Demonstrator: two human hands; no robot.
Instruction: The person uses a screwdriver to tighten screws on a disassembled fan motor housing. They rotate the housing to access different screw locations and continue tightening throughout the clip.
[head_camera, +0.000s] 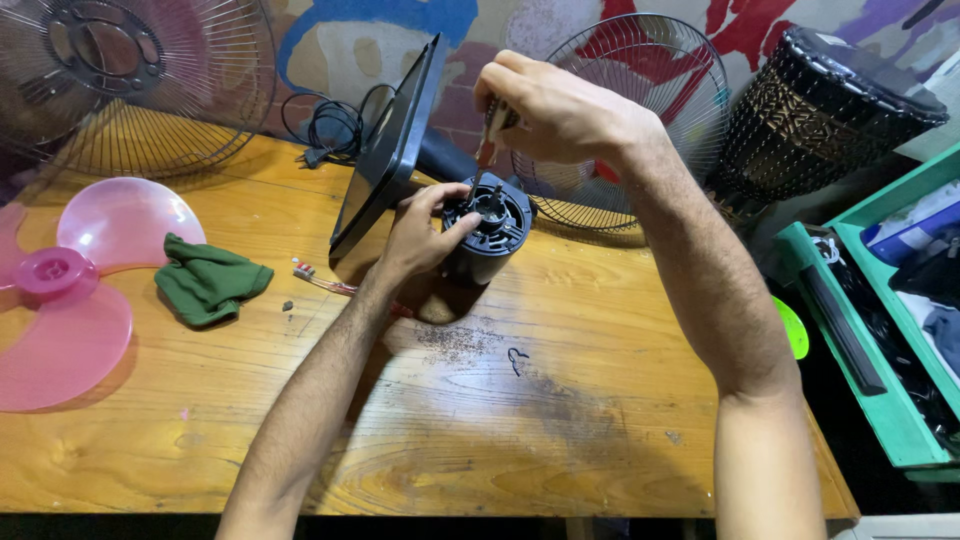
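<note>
**A:** Head view, looking down: the fan motor (490, 228) stands on end near the far edge of the desk (560, 430), about mid-way along, shaft up. Left hand (425, 232) has its fingers wrapped round the motor's side, thumb on the top rim, I'd guess to stop it twisting. Right hand (560, 110) hovers above, fingers pinched shut on a thin tool (497, 125), probably a screwdriver, pointing down at the motor top.

**B:** How are the arms set?

**A:** Left forearm runs up from the near edge at a slant. Right arm comes in from the near right corner, wrist bent so the hand drops over the motor from above.

**B:** And around it?

**A:** Dark flat panel (390, 150) leaning just left of the motor, black cable (330, 125) behind it. Wire fan guard (630, 120) propped against the wall, another guard (130, 85) at the far left corner. Pink fan blade (70, 290) on the left edge, green cloth (208, 280) beside it.
</note>
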